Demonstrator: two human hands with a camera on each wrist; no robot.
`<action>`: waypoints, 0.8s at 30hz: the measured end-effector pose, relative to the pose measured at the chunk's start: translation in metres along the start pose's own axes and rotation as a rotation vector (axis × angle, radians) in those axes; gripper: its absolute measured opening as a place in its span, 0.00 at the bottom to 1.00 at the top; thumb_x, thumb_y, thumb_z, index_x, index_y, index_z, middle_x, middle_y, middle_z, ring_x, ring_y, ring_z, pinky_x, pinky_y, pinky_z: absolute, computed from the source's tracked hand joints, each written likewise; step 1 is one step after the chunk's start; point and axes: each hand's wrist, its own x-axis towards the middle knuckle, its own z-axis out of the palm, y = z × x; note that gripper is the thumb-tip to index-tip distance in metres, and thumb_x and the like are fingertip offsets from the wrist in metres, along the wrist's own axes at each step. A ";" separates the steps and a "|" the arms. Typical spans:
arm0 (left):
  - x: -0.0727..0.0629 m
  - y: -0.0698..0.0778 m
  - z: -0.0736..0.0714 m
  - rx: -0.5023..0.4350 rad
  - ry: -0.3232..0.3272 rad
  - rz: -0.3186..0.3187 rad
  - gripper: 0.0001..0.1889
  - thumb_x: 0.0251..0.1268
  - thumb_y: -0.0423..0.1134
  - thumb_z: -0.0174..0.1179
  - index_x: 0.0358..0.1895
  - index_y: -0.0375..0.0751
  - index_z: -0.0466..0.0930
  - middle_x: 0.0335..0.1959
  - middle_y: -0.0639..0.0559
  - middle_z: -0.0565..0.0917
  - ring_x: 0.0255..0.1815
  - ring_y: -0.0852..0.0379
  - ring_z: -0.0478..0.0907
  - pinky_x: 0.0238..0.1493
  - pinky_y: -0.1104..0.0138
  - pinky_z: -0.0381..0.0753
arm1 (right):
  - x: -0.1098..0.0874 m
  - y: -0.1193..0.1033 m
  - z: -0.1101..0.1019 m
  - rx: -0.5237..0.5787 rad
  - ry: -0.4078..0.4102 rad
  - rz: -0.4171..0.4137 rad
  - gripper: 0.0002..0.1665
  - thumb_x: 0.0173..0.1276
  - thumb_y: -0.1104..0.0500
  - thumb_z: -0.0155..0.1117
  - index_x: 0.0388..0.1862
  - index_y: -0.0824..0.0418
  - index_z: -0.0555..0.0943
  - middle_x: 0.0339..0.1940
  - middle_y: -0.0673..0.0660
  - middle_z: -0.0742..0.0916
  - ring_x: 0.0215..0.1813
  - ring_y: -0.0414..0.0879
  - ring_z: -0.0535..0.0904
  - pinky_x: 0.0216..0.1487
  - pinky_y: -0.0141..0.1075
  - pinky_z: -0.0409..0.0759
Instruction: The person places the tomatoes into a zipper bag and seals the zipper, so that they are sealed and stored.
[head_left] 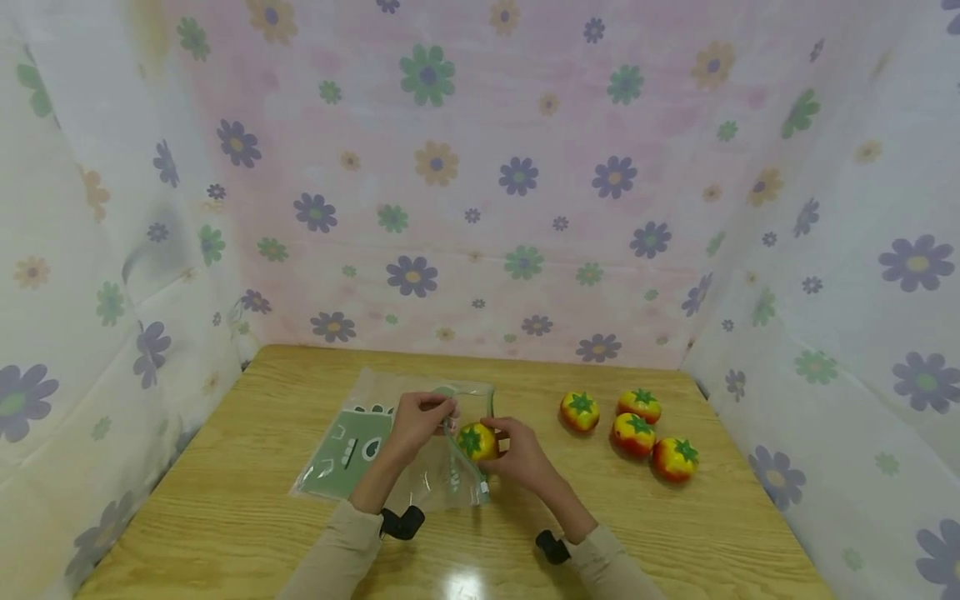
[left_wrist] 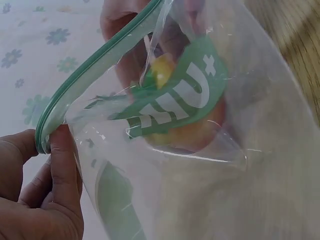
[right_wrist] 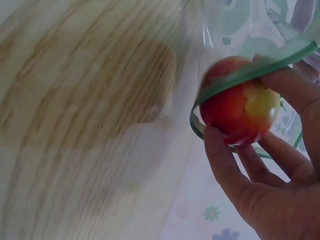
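A clear slider zip bag (head_left: 431,479) with a green cartoon face and green-edged mouth lies partly on the table. My left hand (head_left: 415,425) pinches the edge of its mouth between thumb and fingers and lifts it (left_wrist: 47,185). My right hand (head_left: 523,457) grips a red-and-yellow fruit (head_left: 477,442) with a green star-shaped leaf top. In the right wrist view the fruit (right_wrist: 240,110) sits partly inside the mouth, with the green rim crossing in front of it. Through the clear plastic, the left wrist view shows the fruit (left_wrist: 185,132) behind the printed lettering.
To the right on the wooden table (head_left: 225,467) rest several more such fruits, one (head_left: 580,412) apart and the others (head_left: 633,435) grouped close together. The bag's white slider (head_left: 483,487) is at the near end of its mouth. Flower-printed cloth (head_left: 480,183) encloses the back and sides.
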 end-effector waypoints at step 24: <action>0.004 -0.007 0.005 -0.051 -0.030 -0.031 0.15 0.75 0.33 0.60 0.51 0.18 0.81 0.39 0.30 0.86 0.28 0.59 0.84 0.33 0.69 0.88 | 0.003 0.012 0.003 0.073 -0.060 0.062 0.36 0.63 0.60 0.76 0.67 0.71 0.74 0.61 0.68 0.82 0.55 0.61 0.82 0.56 0.51 0.84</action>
